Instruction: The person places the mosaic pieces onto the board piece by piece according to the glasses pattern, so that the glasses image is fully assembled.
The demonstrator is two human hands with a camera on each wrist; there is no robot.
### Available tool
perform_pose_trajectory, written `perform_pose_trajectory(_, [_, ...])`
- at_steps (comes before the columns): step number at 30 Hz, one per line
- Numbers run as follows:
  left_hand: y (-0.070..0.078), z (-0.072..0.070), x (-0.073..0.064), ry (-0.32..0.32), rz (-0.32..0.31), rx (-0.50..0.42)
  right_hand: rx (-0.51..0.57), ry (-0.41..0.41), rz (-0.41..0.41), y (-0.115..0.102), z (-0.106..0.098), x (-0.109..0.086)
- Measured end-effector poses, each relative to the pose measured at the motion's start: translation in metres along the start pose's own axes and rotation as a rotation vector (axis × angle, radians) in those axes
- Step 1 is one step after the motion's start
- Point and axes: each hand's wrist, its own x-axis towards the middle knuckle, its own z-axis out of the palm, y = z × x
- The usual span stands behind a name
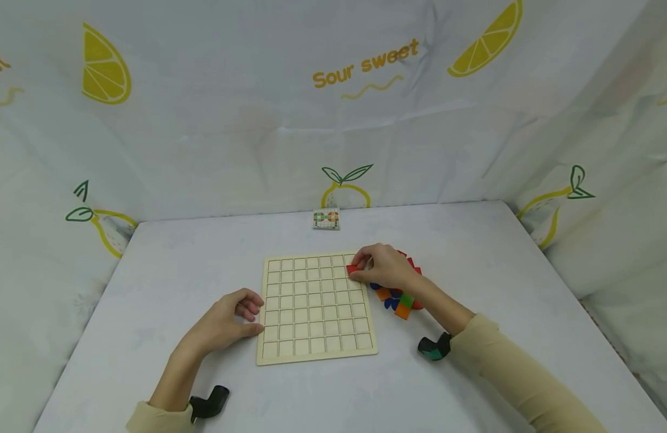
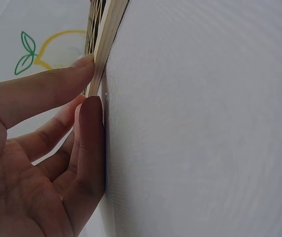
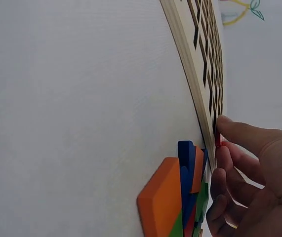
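Observation:
A pale wooden grid board (image 1: 316,297) lies on the table with rows of shallow square cells. At its left edge, my left hand (image 1: 229,319) touches the rim with thumb and fingertips; the left wrist view shows the thumb (image 2: 57,89) against the wood. Over the board's upper right corner, my right hand (image 1: 384,266) pinches a small red tile (image 1: 352,269) between thumb and fingers. In the right wrist view only a sliver of the red tile (image 3: 218,139) shows, low at the board's cells. Partly under the right wrist lies a pile of coloured tiles (image 1: 402,304).
A small printed card (image 1: 326,219) lies behind the board near the table's back edge. Black wrist-worn devices (image 1: 209,403) sit at both wrists. In the pile an orange tile (image 3: 163,197) lies closest to the right wrist camera. A lemon-print cloth (image 1: 246,138) hangs behind the table.

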Motion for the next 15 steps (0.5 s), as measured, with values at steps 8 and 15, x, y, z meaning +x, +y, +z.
perform_pose_trajectory(8, [0.001,0.0,0.0,0.004,-0.009,0.003,0.05,-0.021,-0.038,0.0,-0.005,-0.003])
perform_pose_trajectory(15, [0.002,0.0,-0.001,0.005,-0.01,0.001,0.067,-0.001,-0.013,0.005,-0.014,-0.008])
